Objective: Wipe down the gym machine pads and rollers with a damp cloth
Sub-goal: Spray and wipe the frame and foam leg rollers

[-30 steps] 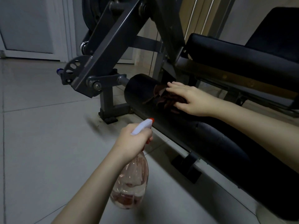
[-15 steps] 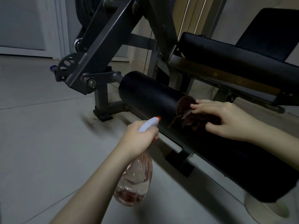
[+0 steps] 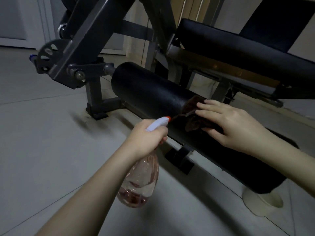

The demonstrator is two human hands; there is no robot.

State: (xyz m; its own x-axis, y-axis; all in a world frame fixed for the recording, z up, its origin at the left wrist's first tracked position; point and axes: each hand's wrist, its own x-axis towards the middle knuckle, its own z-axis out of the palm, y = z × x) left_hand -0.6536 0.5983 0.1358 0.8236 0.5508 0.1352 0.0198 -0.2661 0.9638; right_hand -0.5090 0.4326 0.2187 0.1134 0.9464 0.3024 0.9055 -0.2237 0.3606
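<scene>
Cloth (image 3: 194, 122), dark and bunched, is lying on the black foam roller (image 3: 150, 89), right of its middle. Being only pressed, it is probably at risk of sliding round the curve and missing patches. The right grip (image 3: 233, 126) is pressing it with flat, straight fingers; the left grip (image 3: 146, 137), nearer, is clasping a spray bottle (image 3: 141, 181) above the floor (image 3: 42, 150).

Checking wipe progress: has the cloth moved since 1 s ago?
Yes. The cloth, under the right hand, slid along the roller, away from the pivot bracket, toward the person.
</scene>
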